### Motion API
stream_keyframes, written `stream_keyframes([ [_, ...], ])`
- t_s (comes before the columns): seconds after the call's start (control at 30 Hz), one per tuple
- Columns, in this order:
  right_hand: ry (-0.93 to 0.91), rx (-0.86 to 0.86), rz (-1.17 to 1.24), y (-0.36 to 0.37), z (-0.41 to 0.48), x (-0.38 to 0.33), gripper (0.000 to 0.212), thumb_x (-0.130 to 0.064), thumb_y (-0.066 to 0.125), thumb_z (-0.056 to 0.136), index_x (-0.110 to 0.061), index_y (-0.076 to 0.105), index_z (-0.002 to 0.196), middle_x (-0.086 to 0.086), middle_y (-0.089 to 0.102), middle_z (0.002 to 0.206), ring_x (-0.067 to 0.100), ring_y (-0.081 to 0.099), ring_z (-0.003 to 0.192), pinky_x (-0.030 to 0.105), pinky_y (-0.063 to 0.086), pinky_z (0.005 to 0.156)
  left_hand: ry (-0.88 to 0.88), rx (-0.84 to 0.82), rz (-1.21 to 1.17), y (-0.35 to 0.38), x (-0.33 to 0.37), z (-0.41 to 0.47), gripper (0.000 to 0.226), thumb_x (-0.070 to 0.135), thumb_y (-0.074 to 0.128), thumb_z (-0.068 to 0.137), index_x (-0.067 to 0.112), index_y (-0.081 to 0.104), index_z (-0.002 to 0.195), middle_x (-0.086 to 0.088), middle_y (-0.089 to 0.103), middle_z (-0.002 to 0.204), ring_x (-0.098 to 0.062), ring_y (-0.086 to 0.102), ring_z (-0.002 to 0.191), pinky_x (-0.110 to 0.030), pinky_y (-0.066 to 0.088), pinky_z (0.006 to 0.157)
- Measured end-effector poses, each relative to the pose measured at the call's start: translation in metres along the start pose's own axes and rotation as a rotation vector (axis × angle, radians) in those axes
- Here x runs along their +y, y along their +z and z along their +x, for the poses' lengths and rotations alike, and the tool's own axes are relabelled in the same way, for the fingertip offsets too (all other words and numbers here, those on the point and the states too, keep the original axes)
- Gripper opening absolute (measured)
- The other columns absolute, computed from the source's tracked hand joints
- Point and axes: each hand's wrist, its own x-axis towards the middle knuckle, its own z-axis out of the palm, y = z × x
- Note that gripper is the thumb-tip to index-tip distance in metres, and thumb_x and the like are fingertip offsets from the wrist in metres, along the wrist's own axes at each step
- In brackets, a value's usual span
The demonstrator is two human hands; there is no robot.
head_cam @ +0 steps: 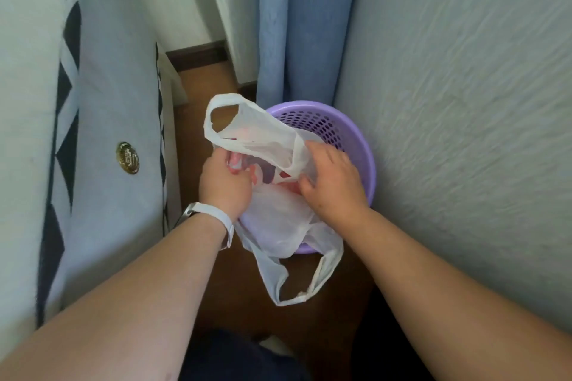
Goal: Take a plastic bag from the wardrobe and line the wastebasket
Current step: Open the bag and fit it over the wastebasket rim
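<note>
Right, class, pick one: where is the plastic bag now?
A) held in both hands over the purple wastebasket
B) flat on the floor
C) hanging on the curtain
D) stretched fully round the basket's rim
A: the left hand and right hand both grip the plastic bag over the wastebasket, with its handles off the rim.

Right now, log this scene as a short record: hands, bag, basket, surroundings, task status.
left hand: grips the plastic bag at one edge; white strap on the wrist
right hand: grips the bag's opposite edge
plastic bag: translucent white, held over the wastebasket; one handle loop raised, the other hanging toward the floor
wastebasket: purple, perforated, on the floor beside the wall and blue curtain
status: bag not yet fitted over the rim
</note>
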Motion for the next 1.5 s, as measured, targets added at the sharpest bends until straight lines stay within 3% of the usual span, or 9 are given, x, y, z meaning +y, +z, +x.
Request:
stream_keyframes([
  [0.1, 0.0, -0.04, 0.008, -0.002, -0.003, -0.001, 0.018, -0.03, 0.057, 0.091, -0.022, 0.056, 0.107, -0.001, 0.062, 0.107, 0.024, 0.059, 0.098, 0.031, 0.039, 0.072, 0.014, 0.024, 0.025, -0.001, 0.008, -0.005, 0.023, 0.017, 0.052, 0.095, 0.029, 0.06, 0.113, 0.007, 0.065, 0.101, -0.014, 0.059, 0.093, -0.031, 0.045, 0.08],
  [0.27, 0.093, -0.004, 0.112, -0.003, -0.01, -0.012, 0.043, -0.038, 0.066, 0.084, -0.027, 0.044, 0.119, -0.006, 0.05, 0.114, 0.017, 0.054, 0.093, 0.033, 0.045, 0.068, 0.006, 0.084, 0.109, -0.004, 0.013, -0.008, 0.024, 0.019, 0.048, 0.096, 0.024, 0.058, 0.117, 0.005, 0.06, 0.098, -0.017, 0.055, 0.089, -0.029, 0.041, 0.075],
  [0.4, 0.146, -0.095, 0.109, 0.002, -0.015, -0.014, 0.016, -0.03, 0.062, 0.09, -0.027, 0.047, 0.096, -0.01, 0.056, 0.086, 0.014, 0.056, 0.075, 0.028, 0.045, 0.059, -0.027, 0.109, 0.129, -0.004, 0.008, -0.003, 0.033, 0.019, 0.044, 0.097, 0.027, 0.058, 0.126, 0.003, 0.063, 0.113, -0.019, 0.055, 0.096, -0.03, 0.045, 0.082],
  [0.8, 0.473, 0.23, 0.206, -0.019, 0.0, 0.032, 0.005, -0.019, 0.053, 0.088, -0.016, 0.053, 0.085, 0.003, 0.059, 0.082, 0.029, 0.058, 0.078, 0.036, 0.046, 0.067, -0.191, 0.188, 0.34, -0.01, -0.019, 0.005, 0.045, 0.014, 0.051, 0.087, 0.019, 0.044, 0.131, -0.016, 0.046, 0.126, -0.04, 0.053, 0.107, -0.047, 0.047, 0.087],
  [0.97, 0.556, 0.239, 0.36, -0.017, -0.002, 0.034, 0.008, -0.016, 0.054, 0.084, -0.011, 0.054, 0.09, 0.006, 0.058, 0.084, 0.033, 0.059, 0.084, 0.034, 0.043, 0.069, 0.126, 0.315, 0.683, -0.009, -0.008, -0.001, 0.037, 0.02, 0.057, 0.081, 0.011, 0.05, 0.117, -0.017, 0.049, 0.121, -0.035, 0.045, 0.11, -0.045, 0.044, 0.084],
  [1.17, 0.051, 0.411, 0.099, -0.021, 0.0, -0.008, 0.032, -0.016, 0.061, 0.072, -0.01, 0.063, 0.103, 0.012, 0.058, 0.103, 0.032, 0.055, 0.094, 0.042, 0.046, 0.078, 0.447, 0.152, 0.702, -0.002, -0.001, 0.006, 0.028, 0.025, 0.054, 0.087, 0.019, 0.056, 0.114, -0.004, 0.056, 0.116, -0.024, 0.05, 0.107, -0.039, 0.046, 0.088],
  [1.27, -0.202, 0.152, -0.071, -0.016, -0.001, -0.033, 0.039, -0.028, 0.06, 0.075, -0.017, 0.061, 0.113, 0.005, 0.057, 0.111, 0.028, 0.053, 0.101, 0.042, 0.042, 0.088, 0.43, 0.081, 0.657, 0.0, -0.012, 0.017, 0.035, 0.029, 0.054, 0.088, 0.023, 0.053, 0.122, 0.0, 0.055, 0.124, -0.022, 0.049, 0.113, -0.041, 0.047, 0.093],
  [1.37, -0.213, -0.091, -0.231, -0.003, 0.003, -0.032, 0.042, -0.04, 0.058, 0.082, -0.023, 0.057, 0.12, 0.001, 0.056, 0.12, 0.025, 0.05, 0.112, 0.042, 0.036, 0.097, 0.422, 0.065, 0.687, 0.002, -0.015, 0.03, 0.041, 0.038, 0.053, 0.086, 0.025, 0.051, 0.124, -0.001, 0.054, 0.127, -0.025, 0.05, 0.115, -0.044, 0.048, 0.092],
  [1.5, -0.211, -0.031, -0.275, 0.006, 0.014, -0.018, 0.017, -0.033, 0.055, 0.086, -0.02, 0.064, 0.093, 0.005, 0.065, 0.097, 0.03, 0.058, 0.096, 0.039, 0.037, 0.084, 0.417, -0.039, 0.859, -0.003, -0.017, 0.046, 0.049, 0.043, 0.059, 0.081, 0.027, 0.048, 0.126, -0.002, 0.051, 0.13, -0.028, 0.047, 0.117, -0.044, 0.045, 0.091],
])
